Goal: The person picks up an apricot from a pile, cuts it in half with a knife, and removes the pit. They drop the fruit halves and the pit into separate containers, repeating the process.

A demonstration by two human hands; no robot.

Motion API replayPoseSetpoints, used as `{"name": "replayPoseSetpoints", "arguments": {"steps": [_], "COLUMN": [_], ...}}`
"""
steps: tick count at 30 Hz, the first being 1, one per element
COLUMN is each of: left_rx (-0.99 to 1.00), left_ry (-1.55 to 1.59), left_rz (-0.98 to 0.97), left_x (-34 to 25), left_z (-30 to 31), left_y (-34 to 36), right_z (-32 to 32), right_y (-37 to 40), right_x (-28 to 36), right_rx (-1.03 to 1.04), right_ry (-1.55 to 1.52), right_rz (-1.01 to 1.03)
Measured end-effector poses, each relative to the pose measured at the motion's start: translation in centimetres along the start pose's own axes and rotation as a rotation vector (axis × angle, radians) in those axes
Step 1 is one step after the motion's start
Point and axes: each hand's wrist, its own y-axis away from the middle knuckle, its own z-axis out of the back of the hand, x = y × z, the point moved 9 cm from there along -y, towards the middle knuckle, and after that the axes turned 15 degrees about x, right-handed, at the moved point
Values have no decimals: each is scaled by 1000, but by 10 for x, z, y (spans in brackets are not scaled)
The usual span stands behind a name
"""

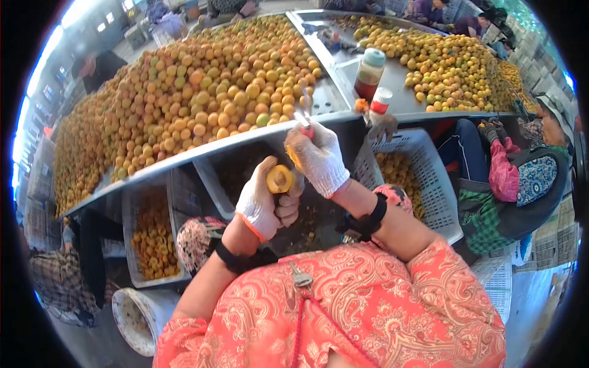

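A halved apricot (pixel 280 179), cut face up with the brown pit in it, is gripped in my left hand (pixel 267 197). That hand wears a white knit glove with stained fingertips. Up and to the right, close to the metal table rim, my gloved right hand (pixel 318 153) is closed around a small red-handled knife (pixel 305 127). Its metal end points up toward the fruit pile and is partly blurred. A yellow-orange piece of fruit (pixel 294 158) shows against the right fingers; most of it is hidden.
Whole apricots (pixel 202 92) are heaped on the metal table (pixel 331 101). A jar (pixel 370 73) and a red-white bottle (pixel 381 101) stand near its edge. Crates of fruit, a left crate (pixel 152 283) and a right crate (pixel 438 184), flank me. A white bucket (pixel 132 325) and a co-worker (pixel 521 178) are nearby.
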Motion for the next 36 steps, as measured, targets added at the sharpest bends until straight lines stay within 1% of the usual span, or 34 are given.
{"name": "replayPoseSetpoints", "arguments": {"steps": [1, 3, 4, 5, 6, 7, 8, 9, 10, 11, 12, 13, 14, 15, 17, 18, 19, 21, 22, 23, 25, 27, 28, 29, 30, 32, 33, 34, 35, 36], "left_rx": [-78, -184, 164, -85, -126, -161, 39, 29, 174, 320, 194, 193, 184, 175, 178, 176, 174, 254, 254, 235, 215, 177, 177, 134, 91, 95, 98, 98, 35, -28], "left_ry": [55, 73, 203, 203, 257, 309, 225, 230, 216, 198, 144, 142, 157, 173, 205, 239, 240, 211, 213, 205, 198, 196, 196, 159, 123, 108, 92, 94, 107, 120], "left_rz": [-47, -252, -264, -436, -437, -444, -467, -469, -387, -304, -328, -326, -329, -333, -321, -306, -304, -274, -273, -290, -306, -267, -265, -261, -257, -248, -240, -238, -251, -265], "left_x": [-3, -15, -24, -26, -25, -22, -25, -26, -23, -19, -20, -20, -21, -22, -24, -22, -22, -23, -22, -22, -23, -20, -19, -20, -20, -20, -20, -19, -19, -19], "left_z": [8, 21, -6, 8, 5, 8, 9, 15, 6, -7, -9, -13, -14, -15, -23, -24, -21, -22, -21, -18, -14, -7, -7, -4, 0, -1, -3, -7, -8, -6], "left_y": [1, 1, -4, 1, 5, 9, 8, 15, 16, 19, 24, 25, 25, 25, 25, 25, 25, 23, 22, 22, 20, 18, 18, 19, 20, 21, 22, 23, 25, 28], "right_z": [8, 4, -11, -31, -45, -47, -46, -43, -34, -30, -23, -16, -8, -12, -14, -15, -16, -25, -25, -24, -33, -33, -34, -36, -35, -41, -37, -37, -39, -36], "right_y": [0, 9, 8, 11, 15, 16, 15, 14, 12, 14, 14, 15, 15, 14, 18, 19, 20, 18, 20, 19, 15, 15, 14, 13, 13, 13, 11, 10, 11, 10], "right_x": [-2, -4, 10, 20, 41, 46, 58, 69, 70, 81, 80, 75, 73, 75, 76, 81, 83, 70, 64, 63, 67, 69, 69, 68, 66, 63, 65, 65, 64, 58], "right_rx": [-71, -97, -7, 91, 105, 85, 65, 42, 19, 10, -14, -38, -42, -42, -86, -74, -75, 23, 4, 4, 102, 88, 143, 197, 194, 289, 287, 339, 390, 326], "right_ry": [-111, -151, 215, 578, 745, 740, 814, 887, 788, 802, 654, 507, 520, 521, 17, 95, 94, 23, 64, 65, 185, 140, 142, 144, 144, 74, 74, 43, 11, -1], "right_rz": [1, 11, 70, 121, 249, 255, 301, 354, 297, 284, 193, 103, 41, 44, 114, 36, 34, -110, -143, -146, -135, -168, -183, -198, -199, -148, -149, -185, -220, -181]}}
